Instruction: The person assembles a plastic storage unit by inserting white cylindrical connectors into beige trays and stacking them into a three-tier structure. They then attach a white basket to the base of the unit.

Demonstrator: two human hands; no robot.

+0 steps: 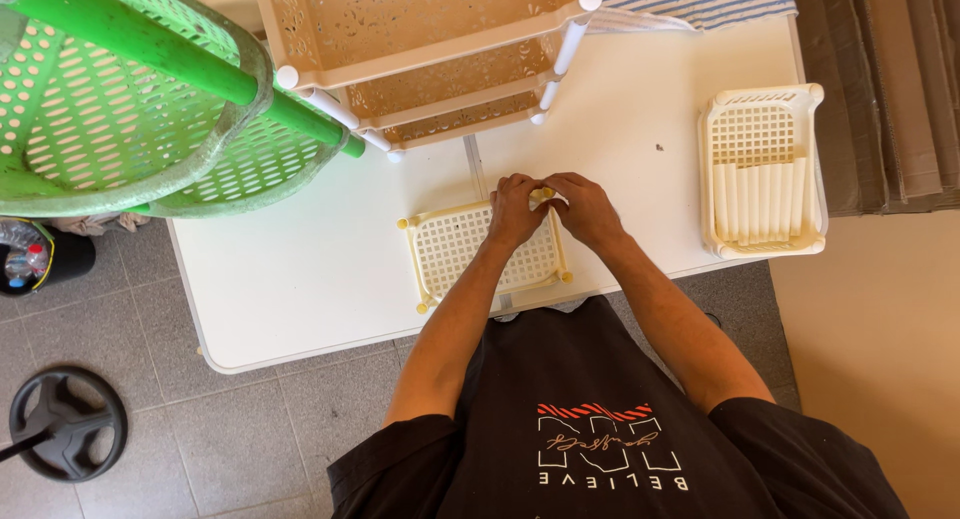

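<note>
- The left hand [515, 211] lies knuckles up on the far right corner of the small shelf tray [487, 249], fingers curled and pinched at that corner; what it grips is hidden under the fingers.
- The right hand [585, 209] meets it at three o'clock, fingertips touching the left hand's, curled tight over the same corner beside a yellow corner cap [545, 193].
- The tray is cream plastic, a flat square grid of small holes with yellow caps at its corners, lying slightly turned near the front edge of the white table [300, 269].
- At nine o'clock of the tray the tabletop is bare out to its left edge.
- At twelve o'clock stands a beige shelf rack [430, 49], three lace-patterned tiers on white posts, close behind the hands.
- At ten o'clock a green perforated basket [130, 109] on a green pole overhangs the table.
- At three o'clock, well apart, a cream basket [762, 169] holds a row of cream tubes [760, 199], near the right edge.
</note>
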